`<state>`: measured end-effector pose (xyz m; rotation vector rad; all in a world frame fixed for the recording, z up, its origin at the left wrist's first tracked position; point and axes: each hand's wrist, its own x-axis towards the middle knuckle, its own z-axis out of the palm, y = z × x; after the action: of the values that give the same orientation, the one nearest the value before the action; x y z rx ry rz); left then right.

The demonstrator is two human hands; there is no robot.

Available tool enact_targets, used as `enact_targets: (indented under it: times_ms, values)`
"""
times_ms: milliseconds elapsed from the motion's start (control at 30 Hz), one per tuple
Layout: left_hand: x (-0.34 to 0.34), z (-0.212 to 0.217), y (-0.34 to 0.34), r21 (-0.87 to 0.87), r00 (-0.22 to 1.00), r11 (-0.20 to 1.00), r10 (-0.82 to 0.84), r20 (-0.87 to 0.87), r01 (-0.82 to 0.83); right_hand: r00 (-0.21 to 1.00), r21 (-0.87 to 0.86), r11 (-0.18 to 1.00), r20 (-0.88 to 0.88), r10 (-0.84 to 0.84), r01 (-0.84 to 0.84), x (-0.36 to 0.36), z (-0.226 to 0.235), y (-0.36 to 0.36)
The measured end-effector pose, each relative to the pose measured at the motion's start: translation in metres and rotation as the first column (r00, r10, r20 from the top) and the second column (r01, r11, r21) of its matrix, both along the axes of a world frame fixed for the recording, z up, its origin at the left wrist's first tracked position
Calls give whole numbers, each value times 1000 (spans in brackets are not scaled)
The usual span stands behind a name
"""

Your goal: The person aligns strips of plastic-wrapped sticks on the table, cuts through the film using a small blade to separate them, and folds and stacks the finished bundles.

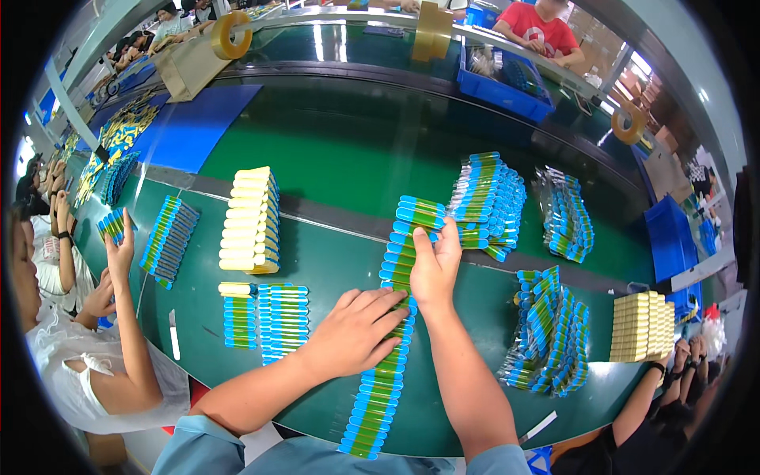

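A long overlapping row of slim blue-and-green pieces with rounded ends (372, 408) runs across the table in front of me. My left hand (356, 328) lies over the middle of this row, palm down, its fingers stretched across the pieces. Farther up, my right hand (435, 265) grips blue-and-green pieces at the row's far end, thumb on the near side; its other fingers are partly hidden. Just beyond it rises a heaped pile of the same pieces (487, 194), some in clear wrapping.
Yellow stacks stand left (249, 222) and right (641, 328). Short blue-green rows (283, 321) lie left of my hands; wrapped bundles (546, 332) lie right. A dark belt (348, 134) runs beyond, with a blue crate (507, 83) behind. Co-workers sit at both sides and across.
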<state>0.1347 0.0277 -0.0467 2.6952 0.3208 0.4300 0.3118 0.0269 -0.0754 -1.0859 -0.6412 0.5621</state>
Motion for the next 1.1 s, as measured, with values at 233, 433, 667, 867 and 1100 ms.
enact_targets:
  times_ms: [233, 433, 667, 867, 1100]
  values:
    - [-1, 3, -2, -20, 1000, 1000, 4, -27, -4, 993, -62, 996, 100, -58, 65, -5, -6, 3]
    - [3, -2, -3, -4, 998, 1000, 28, -55, -28, 981, -83, 992, 178, -76, 92, -4, -8, 6]
    - [3, 2, 2, 33, 998, 998, 59, -33, -58, 1000, -15, 1000, -24, 9, -9, -4, 19, 1]
    - [0, -1, -2, 80, 998, 995, 58, -29, -56, 980, -63, 984, 100, 171, -165, 26, 59, -6]
    - [-5, 0, -17, 121, 994, 988, 104, -34, -100, -98, 39, 878, 995, 9, 478, 34, 70, 56]
